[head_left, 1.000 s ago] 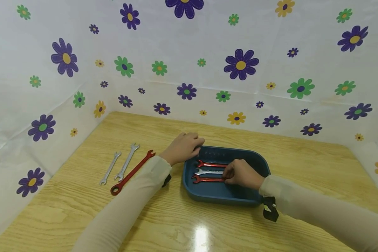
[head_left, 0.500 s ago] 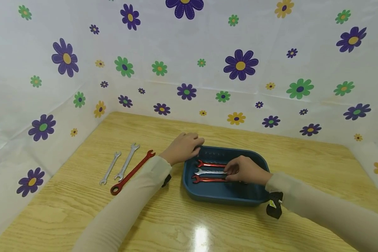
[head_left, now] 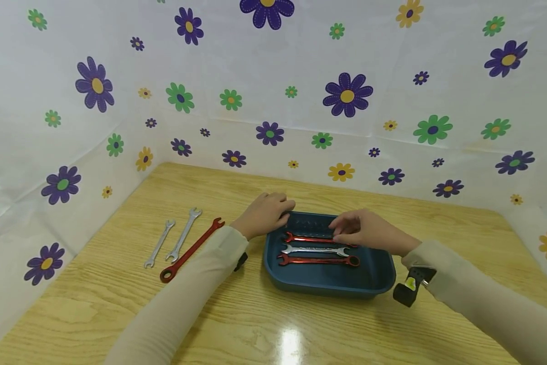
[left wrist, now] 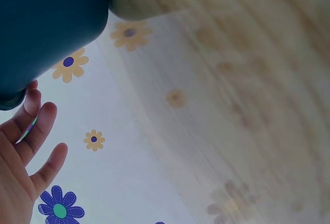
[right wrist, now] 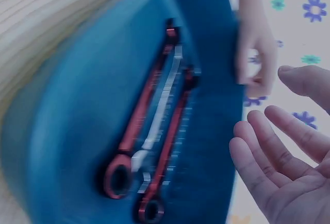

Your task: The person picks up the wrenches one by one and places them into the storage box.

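Note:
A dark blue plastic tray [head_left: 319,291] sits on the table. Three wrenches lie side by side in it: a red combination wrench [head_left: 319,260] in front, a silver double open-ended wrench [head_left: 316,250] in the middle and another red wrench [head_left: 307,239] at the back. My left hand [head_left: 261,215] holds the tray's far left corner, its fingertips at the rim [left wrist: 13,102]. Above the tray's right part, my right hand [head_left: 369,230] hangs with fingers loosely extended and nothing between them; it covers part of the back red wrench. The right wrist view shows its fingers [right wrist: 278,157] spread apart.
Left of the tray lie a small silver wrench [head_left: 159,244], a larger silver wrench [head_left: 184,235] and a long red ratchet wrench [head_left: 193,249]. White flowered cloth [head_left: 255,76] hangs behind the wooden table [head_left: 236,324] and along its left side.
My right hand has let go of the wrenches in the tray and moved up, back and to the right, uncovering their right ends. The left hand has stayed at the tray's corner.

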`<state>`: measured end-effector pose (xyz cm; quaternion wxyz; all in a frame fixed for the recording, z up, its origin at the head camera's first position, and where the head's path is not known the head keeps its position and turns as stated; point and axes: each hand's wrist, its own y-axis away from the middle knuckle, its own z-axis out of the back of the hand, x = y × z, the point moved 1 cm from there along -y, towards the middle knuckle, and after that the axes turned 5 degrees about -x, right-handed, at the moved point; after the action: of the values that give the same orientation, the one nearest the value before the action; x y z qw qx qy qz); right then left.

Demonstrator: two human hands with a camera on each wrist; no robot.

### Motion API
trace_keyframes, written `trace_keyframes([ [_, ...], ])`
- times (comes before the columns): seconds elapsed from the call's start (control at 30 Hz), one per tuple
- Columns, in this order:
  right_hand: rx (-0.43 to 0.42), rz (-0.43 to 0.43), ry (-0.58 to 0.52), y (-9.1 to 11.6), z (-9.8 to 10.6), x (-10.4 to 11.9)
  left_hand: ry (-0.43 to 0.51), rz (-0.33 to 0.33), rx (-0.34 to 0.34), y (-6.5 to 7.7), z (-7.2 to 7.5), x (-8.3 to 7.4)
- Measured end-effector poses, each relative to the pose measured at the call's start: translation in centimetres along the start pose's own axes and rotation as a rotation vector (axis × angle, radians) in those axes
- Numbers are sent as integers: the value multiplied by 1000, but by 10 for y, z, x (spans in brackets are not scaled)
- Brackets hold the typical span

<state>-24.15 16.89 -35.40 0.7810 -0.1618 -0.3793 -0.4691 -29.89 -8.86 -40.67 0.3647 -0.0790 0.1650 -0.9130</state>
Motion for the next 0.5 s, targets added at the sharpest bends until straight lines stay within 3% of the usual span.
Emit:
trace_keyframes([
  [0.17, -54, -33, -3, 7, 16, 9, 2, 7, 11, 0, 0, -1],
  [0.5, -161, -13, -63, 18, 38, 17, -9, 6, 13, -1, -1, 0],
])
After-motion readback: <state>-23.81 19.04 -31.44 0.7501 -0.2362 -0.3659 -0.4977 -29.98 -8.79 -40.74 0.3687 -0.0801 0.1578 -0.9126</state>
